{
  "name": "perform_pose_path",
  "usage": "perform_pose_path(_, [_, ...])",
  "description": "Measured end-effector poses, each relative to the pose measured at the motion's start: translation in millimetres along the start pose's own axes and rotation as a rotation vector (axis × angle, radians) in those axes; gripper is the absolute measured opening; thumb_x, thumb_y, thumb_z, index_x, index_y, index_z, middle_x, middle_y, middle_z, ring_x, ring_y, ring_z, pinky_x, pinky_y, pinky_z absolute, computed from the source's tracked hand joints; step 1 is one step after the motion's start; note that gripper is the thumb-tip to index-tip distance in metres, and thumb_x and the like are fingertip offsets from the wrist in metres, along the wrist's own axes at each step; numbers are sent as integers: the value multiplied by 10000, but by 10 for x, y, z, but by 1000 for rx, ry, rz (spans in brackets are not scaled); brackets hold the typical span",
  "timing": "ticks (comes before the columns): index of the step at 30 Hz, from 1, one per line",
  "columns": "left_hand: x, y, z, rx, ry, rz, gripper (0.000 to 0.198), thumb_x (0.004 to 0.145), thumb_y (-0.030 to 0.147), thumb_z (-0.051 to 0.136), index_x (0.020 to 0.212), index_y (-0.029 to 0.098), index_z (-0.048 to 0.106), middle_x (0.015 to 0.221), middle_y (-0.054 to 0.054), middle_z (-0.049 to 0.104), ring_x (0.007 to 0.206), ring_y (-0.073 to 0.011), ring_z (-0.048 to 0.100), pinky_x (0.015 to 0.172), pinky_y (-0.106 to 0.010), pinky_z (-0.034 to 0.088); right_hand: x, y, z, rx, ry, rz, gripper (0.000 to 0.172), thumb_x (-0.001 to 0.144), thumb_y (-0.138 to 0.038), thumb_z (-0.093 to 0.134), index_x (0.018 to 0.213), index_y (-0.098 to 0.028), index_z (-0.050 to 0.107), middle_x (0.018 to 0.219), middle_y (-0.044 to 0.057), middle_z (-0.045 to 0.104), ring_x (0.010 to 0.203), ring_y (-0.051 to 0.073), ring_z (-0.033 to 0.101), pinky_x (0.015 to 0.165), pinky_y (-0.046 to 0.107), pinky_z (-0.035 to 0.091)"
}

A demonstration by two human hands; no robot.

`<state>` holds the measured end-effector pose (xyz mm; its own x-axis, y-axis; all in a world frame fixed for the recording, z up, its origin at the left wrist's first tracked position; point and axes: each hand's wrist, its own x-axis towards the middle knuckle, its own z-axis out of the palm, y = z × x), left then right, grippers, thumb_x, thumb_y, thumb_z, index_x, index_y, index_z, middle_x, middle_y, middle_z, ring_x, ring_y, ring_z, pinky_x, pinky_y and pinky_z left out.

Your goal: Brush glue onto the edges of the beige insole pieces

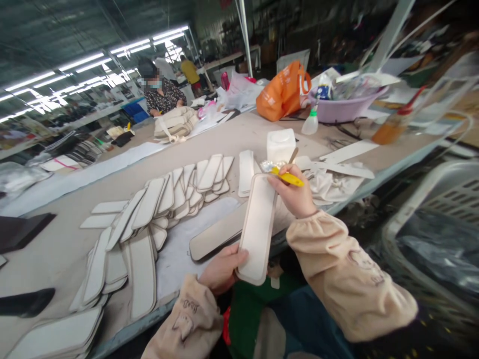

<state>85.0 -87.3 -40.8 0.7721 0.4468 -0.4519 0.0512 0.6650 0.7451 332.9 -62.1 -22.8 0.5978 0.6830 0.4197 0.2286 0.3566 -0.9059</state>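
A long pale panel point(259, 227) with rounded corners and a raised border is held up at a slant in front of me. My left hand point(223, 265) is closed on its lower left edge, thumb on the face. At the panel's upper end, my right hand point(295, 192) grips a yellow-handled tool point(290, 176); its working end is too blurred to make out. Those fingers also touch the panel's top corner. Just behind stands a white tub point(280, 144), with a thin brown stick point(294, 155) leaning near it. Another long panel point(213, 238) lies underneath on the table.
Overlapping piles of similar panels point(149, 202) spread across the left of the table. Behind are an orange bag point(283, 92), a lilac basin point(346, 107) and a small squeeze bottle point(310, 121). A plastic crate point(396, 219) stands at right. A person point(164, 94) works across the table.
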Motion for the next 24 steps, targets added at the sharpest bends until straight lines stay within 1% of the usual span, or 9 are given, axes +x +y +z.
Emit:
perform_pose_path(2, [15, -15, 2, 13, 25, 18, 423, 780, 384, 690, 1076, 84, 651, 855, -148, 726, 712, -238, 698, 647, -328, 537, -3, -14, 13, -6, 0, 4, 270, 744, -337, 693, 836, -220, 467, 764, -41, 483, 656, 109, 461, 628, 243, 381])
perform_pose_path(5, [20, -23, 7, 13, 43, 22, 420, 755, 399, 712, 1037, 89, 675, 804, -126, 716, 673, -206, 674, 592, -280, 502, -11, -39, 23, -8, 6, 14, 284, 736, -345, 704, 826, -221, 465, 735, -50, 485, 638, 109, 459, 614, 239, 376])
perform_pose_path(9, [29, -42, 38, 45, 74, 67, 426, 740, 394, 737, 1059, 119, 678, 790, -90, 707, 652, -171, 642, 608, -264, 480, -43, -88, 43, -35, 29, 15, 284, 739, -366, 711, 824, -224, 480, 706, -58, 484, 601, 105, 434, 588, 236, 363])
perform_pose_path(13, [69, -59, 87, 126, 225, 168, 387, 803, 424, 669, 1072, 145, 675, 803, -66, 703, 650, -161, 614, 599, -259, 451, -82, -136, 75, -67, 22, -22, 260, 761, -378, 703, 823, -224, 504, 744, -41, 523, 636, 117, 478, 601, 244, 389])
perform_pose_path(16, [69, 23, 77, 192, 299, 180, 397, 816, 441, 643, 1068, 136, 674, 779, -59, 699, 631, -157, 600, 582, -255, 441, -98, -151, 63, -80, 1, -60, 236, 797, -392, 677, 854, -232, 513, 766, -27, 568, 665, 133, 536, 623, 258, 427])
perform_pose_path(18, [49, 184, 29, 233, 321, 180, 402, 809, 432, 650, 1060, 118, 672, 766, -62, 699, 624, -152, 598, 571, -247, 437, -96, -148, 31, -81, 2, -66, 241, 810, -402, 667, 891, -239, 511, 827, -3, 633, 743, 163, 609, 680, 284, 470])
perform_pose_path(20, [42, 451, -53, 283, 353, 193, 394, 794, 413, 668, 1036, 102, 674, 765, -68, 702, 624, -147, 602, 565, -238, 438, -87, -138, -8, -66, 30, -57, 244, 824, -410, 656, 917, -244, 504, 909, 26, 681, 840, 195, 654, 747, 316, 498])
perform_pose_path(22, [82, 805, -170, 324, 383, 209, 379, 780, 391, 685, 1031, 107, 670, 794, -70, 711, 643, -148, 619, 591, -241, 461, -75, -124, -43, -47, 63, -42, 236, 839, -412, 642, 928, -247, 499, 948, 40, 697, 876, 205, 668, 779, 334, 511])
perform_pose_path(24, [191, 1201, -315, 381, 419, 216, 364, 763, 364, 701, 1026, 114, 668, 822, -75, 718, 678, -162, 642, 632, -257, 490, -65, -109, -68, -48, 79, -37, 227, 845, -411, 637, 927, -248, 501, 936, 39, 698, 858, 199, 672, 780, 337, 518])
